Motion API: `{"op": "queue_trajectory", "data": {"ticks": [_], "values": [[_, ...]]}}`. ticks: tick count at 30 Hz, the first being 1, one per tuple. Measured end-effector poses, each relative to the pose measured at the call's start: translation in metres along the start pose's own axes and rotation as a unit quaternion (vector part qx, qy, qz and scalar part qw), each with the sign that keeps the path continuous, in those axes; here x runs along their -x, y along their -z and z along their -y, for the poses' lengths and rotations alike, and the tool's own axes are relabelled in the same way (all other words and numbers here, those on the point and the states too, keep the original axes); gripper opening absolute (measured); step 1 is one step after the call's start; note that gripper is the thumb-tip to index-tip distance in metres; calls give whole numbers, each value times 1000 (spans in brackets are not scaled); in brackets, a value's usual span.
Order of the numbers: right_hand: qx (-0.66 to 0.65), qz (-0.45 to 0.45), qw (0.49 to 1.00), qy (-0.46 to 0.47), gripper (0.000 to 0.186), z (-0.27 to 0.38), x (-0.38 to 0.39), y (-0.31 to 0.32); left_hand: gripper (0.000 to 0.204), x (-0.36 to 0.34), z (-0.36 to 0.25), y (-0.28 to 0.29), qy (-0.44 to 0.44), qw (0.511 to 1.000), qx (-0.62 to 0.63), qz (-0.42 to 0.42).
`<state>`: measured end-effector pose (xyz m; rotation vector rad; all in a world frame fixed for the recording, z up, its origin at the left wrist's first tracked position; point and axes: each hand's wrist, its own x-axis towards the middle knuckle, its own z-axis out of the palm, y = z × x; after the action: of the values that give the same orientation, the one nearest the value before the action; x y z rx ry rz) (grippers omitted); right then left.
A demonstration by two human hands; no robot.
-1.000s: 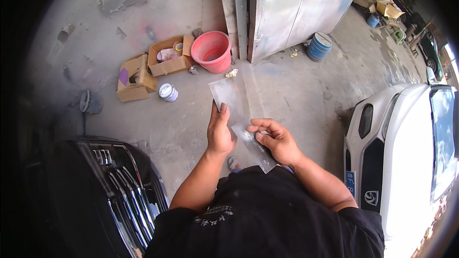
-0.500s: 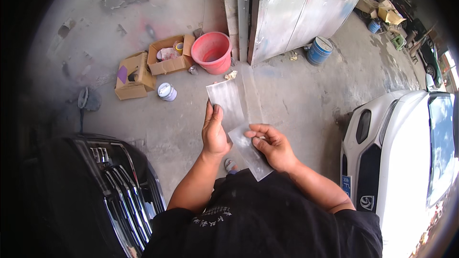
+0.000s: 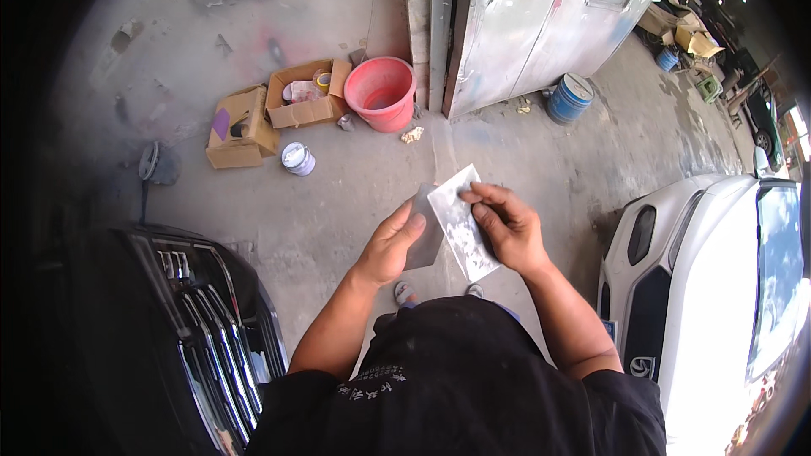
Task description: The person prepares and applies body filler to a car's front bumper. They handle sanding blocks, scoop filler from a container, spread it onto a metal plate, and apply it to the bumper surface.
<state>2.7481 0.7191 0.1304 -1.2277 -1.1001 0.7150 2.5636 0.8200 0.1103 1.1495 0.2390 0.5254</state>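
Observation:
In the middle of the view my left hand [image 3: 387, 247] grips a dark grey rectangular sheet [image 3: 426, 241], thumb toward me. My right hand [image 3: 511, 232] pinches a whitish translucent rectangular sheet [image 3: 461, 231] with blotchy white marks, its thumb and fingers curled over the right edge. The two sheets sit side by side at waist height, the pale one slightly higher and partly over the grey one. Whether their edges touch is hard to tell.
Two cardboard boxes [image 3: 241, 143], a red bucket [image 3: 380, 114] and a white can [image 3: 298, 159] stand by the wall. A blue drum [image 3: 570, 101] is beside a metal door [image 3: 524, 25]. Black [image 3: 152, 321] and white [image 3: 701, 287] cars flank me.
The pale sheet and my right hand have moved up and right. The sheet at my left hand, which stretched upward and looked pale, now appears dark grey and lower. Both my feet now show.

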Motion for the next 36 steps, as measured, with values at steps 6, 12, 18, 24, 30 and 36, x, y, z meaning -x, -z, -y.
{"op": "queue_trajectory", "data": {"ticks": [6, 12, 18, 24, 30, 36], "values": [[-6, -24, 1000, 13, 58, 21, -17, 26, 40, 11, -11, 12, 20, 978, 143, -148], [313, 30, 940, 132, 68, 28, -2, 7, 29, 8, 4, 8, 8, 954, 159, -252], [279, 72, 909, 300, 76, -2, 10, -8, 24, 5, 11, -16, -11, 933, 156, -324], [420, 245, 851, 200, 69, -17, 34, 13, 26, 6, 7, -8, -72, 940, 114, -314], [-80, -5, 979, -189, 75, 9, 32, 17, 34, 6, -7, 0, 14, 955, 204, -214], [-228, 159, 928, -248, 81, -9, 32, 3, 36, 6, 7, -11, 48, 962, 232, -139]]}}
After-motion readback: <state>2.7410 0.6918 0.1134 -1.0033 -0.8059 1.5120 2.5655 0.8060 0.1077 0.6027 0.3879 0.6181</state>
